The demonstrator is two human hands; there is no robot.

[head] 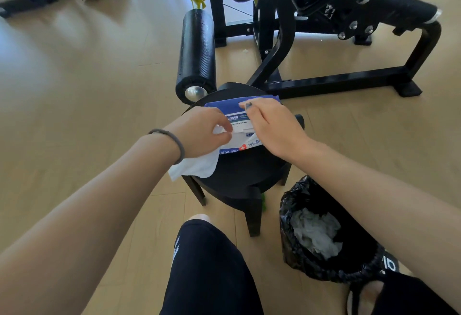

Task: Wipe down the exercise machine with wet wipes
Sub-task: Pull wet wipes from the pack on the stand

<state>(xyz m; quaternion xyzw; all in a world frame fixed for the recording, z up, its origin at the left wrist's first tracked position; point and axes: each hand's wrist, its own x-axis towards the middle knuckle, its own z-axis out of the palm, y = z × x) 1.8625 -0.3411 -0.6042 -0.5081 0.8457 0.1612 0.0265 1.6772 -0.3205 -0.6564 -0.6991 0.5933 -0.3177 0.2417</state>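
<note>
Head view puts us above a low round black stool (239,172), our surface, on which lies a flat blue-and-white soft plastic pack of wet wipes (245,125); our left hand (202,132) has its grip pinched on a white damp wipe (197,165) at the pack's opening, thumb and fingers pressed together on the cloth while the rest of the sheet hangs loose over the stool's near edge; our right hand (269,127) lies across the pack with fingers fairly straight, seemingly pressing it down, though whether a fingertip also holds the flap we cannot tell; we judge the wipe light, limp and a little slippery, likely to tear or drag the next sheet if yanked, so a hold near its top edge with a steady pull suits it; the pack is light and would lift with the wipe unless pinned; the black steel-framed exercise machine (331,82) with its black ribbed foam roller (197,52) stands just beyond the stool on the pale wooden floor (74,77), not yet touched by this sheet; a black-lined waste bin (321,235) holding crumpled wipes sits near the stool at our right.
</note>
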